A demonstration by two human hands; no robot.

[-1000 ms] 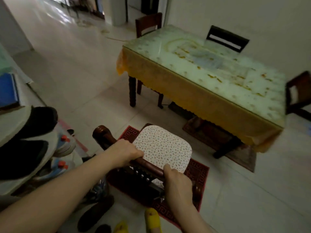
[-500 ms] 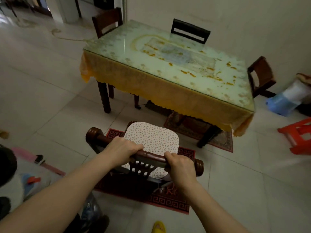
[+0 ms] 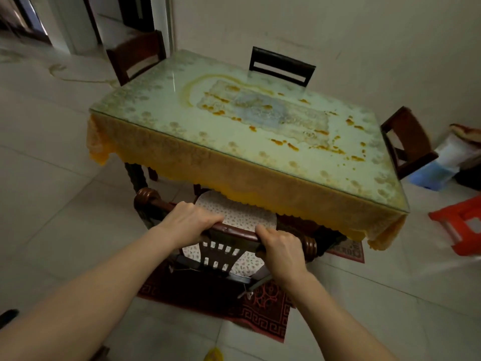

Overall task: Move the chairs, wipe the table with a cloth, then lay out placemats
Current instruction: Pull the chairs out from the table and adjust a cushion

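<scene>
Left hand and right hand: both clenched around the top rail of the wooden chair; chair at the near edge of the table, its spotted seat cushion partly beneath the yellow cloth overhang; patterned red rug under the chair.

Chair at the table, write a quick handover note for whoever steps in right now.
Left hand and right hand: both gripped on the top rail of the cushioned chair.
Chair: at the near side of the table, on the red rug, seat front partly under the orange tablecloth.
Other chairs: one at the left end, one at the far side, one at the right end, all at the table.
Done: nothing visibly finished; the tabletop shows orange marks.
Left: place the chairs, wipe, lay placemats. No cloth or placemats in view.
</scene>
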